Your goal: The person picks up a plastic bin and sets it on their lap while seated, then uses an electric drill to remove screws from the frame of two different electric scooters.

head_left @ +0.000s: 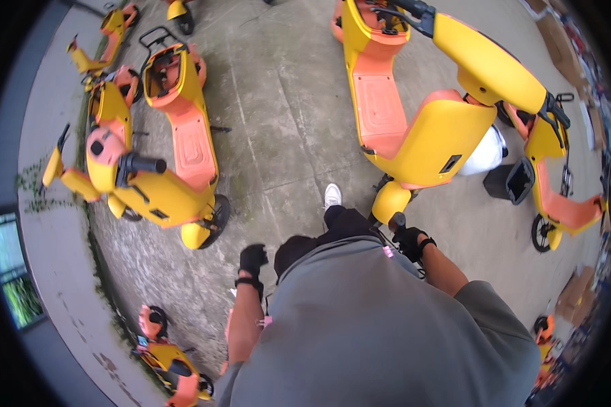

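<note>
My left hand (253, 261), in a black glove, hangs beside my left hip with its fingers curled into a fist, and nothing shows in it. In front of my right hip, my gloved right hand (409, 244) is closed on a dark grey tool (397, 220). Its blunt end sticks out past the fingers, and its kind cannot be made out. Close ahead on the right stands a yellow and pink scooter (428, 146), its round yellow front fender (390, 202) just beyond the tool. Another yellow and pink scooter (159, 193) stands ahead on the left, apart from my left hand.
More scooters stand along the left wall (54, 169) and behind me at lower left. At right are a black bin (511, 182), a white bag (485, 150) and a further scooter (553, 183). Cardboard boxes (577, 295) line the right edge. Concrete floor (271, 136) runs between the scooters.
</note>
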A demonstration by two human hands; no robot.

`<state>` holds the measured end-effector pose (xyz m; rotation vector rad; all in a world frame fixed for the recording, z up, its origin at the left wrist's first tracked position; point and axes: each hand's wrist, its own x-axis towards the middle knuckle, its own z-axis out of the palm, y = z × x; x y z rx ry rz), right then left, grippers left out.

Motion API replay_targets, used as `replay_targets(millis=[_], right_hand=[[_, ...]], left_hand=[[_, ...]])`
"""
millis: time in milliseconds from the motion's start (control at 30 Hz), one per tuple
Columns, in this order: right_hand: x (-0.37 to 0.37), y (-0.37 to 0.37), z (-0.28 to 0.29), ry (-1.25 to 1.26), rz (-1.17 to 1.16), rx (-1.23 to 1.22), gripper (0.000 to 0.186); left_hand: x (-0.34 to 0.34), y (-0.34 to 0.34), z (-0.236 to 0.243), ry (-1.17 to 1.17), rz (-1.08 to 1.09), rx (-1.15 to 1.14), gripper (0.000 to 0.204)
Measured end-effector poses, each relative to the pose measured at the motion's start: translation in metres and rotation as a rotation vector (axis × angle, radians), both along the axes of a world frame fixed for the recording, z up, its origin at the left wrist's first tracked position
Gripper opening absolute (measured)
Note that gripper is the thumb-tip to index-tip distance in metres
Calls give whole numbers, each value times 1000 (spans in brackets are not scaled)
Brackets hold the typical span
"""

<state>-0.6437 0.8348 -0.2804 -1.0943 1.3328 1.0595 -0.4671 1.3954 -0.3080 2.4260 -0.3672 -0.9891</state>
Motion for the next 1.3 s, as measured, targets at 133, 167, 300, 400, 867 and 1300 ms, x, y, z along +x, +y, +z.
replay_targets(millis=[133,167,300,400,867,1300], right_hand=[[0,12,-3,-255,-21,-56,21],[-3,17,-8,-271,-51,-8,21],[-16,58,-25,-117,-625,-37,18],[-7,94,-13,-206,-411,-208,21],[223,272,44,-64,-1957,-343,37],[342,298,16,82,-2365,-423,55]], left_hand=[[164,-93,31,514,695,-343,16],[196,-119,39,498,632,-328,17],[314,-216,47,483,386,-158,20],[385,-275,33,491,299,-145,16],[625,-534,0,454,-572,81,11],[553,-660,42,367,-1282,71,21]])
